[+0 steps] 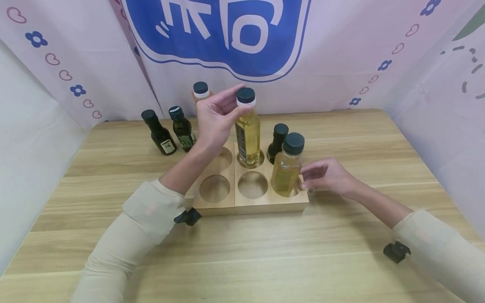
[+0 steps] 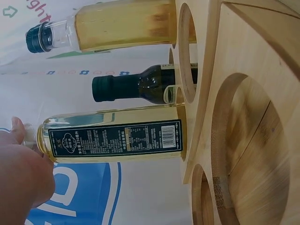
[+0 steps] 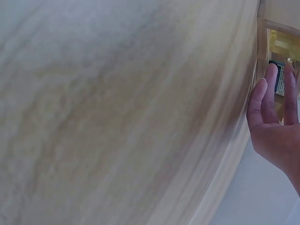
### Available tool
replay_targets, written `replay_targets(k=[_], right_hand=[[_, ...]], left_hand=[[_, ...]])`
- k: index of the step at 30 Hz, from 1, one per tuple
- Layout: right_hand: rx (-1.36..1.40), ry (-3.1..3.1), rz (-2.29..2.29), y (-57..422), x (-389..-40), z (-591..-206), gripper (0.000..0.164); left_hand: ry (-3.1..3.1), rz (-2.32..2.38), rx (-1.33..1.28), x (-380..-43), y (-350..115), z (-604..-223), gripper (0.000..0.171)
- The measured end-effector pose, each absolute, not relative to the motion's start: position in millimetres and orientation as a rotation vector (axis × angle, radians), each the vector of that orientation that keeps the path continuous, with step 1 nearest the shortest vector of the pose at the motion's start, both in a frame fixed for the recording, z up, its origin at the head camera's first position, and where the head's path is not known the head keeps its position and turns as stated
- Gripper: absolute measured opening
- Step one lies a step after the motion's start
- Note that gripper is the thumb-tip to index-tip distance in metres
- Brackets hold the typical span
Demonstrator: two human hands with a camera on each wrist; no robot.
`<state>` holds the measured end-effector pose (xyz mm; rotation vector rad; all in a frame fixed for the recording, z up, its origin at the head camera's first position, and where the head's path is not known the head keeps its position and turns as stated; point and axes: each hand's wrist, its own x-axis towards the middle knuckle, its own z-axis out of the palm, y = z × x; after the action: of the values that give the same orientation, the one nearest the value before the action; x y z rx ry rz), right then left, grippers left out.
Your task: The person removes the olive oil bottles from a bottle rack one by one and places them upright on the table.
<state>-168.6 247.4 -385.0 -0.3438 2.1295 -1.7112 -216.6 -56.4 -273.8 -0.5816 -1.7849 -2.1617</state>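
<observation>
My left hand [image 1: 214, 122] grips a tall square bottle of pale yellow oil [image 1: 248, 136] by its neck, just under the dark green cap. This bottle is upright, its base at a round back-row hole of the wooden holder [image 1: 270, 208]. In the left wrist view its dark printed label [image 2: 117, 139] faces the camera. My right hand [image 1: 327, 176] is at the holder's right end, fingertips by the rim, the fingers fairly straight in the right wrist view. Beside them a wider bottle of yellow oil [image 1: 285, 173] stands in the front right hole. A small dark bottle [image 1: 279, 136] stands behind it.
Two dark bottles, one with a pale label [image 1: 161, 136] and one with a green label [image 1: 184, 131], stand on the table [image 1: 246, 261] at the left. Another green-capped bottle [image 1: 201, 89] is partly hidden behind my left hand. A printed cloth [image 1: 303, 97] hangs behind the table.
</observation>
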Motion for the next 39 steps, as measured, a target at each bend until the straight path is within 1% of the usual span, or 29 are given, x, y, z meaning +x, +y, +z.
replay_targets(k=[9, 20, 30, 39], right_hand=[[-0.317, 2.153, -1.679, 245.7, -167.8, -382.4, 0.033], [-0.339, 2.141, -1.698, 246.3, -167.8, -383.2, 0.031], [-0.344, 2.144, -1.704, 246.4, -168.3, -383.3, 0.031], [-0.335, 2.137, -1.704, 246.5, -168.4, -383.5, 0.03]], left_hand=[[-1.763, -2.177, -0.578, -218.4, -56.4, -270.8, 0.046], [-1.761, -2.173, -0.567, -220.5, -58.1, -266.1, 0.046], [-1.701, -2.258, -0.517, -222.9, -58.7, -254.2, 0.042], [-1.682, -2.235, -0.527, -230.9, -56.5, -250.7, 0.041]])
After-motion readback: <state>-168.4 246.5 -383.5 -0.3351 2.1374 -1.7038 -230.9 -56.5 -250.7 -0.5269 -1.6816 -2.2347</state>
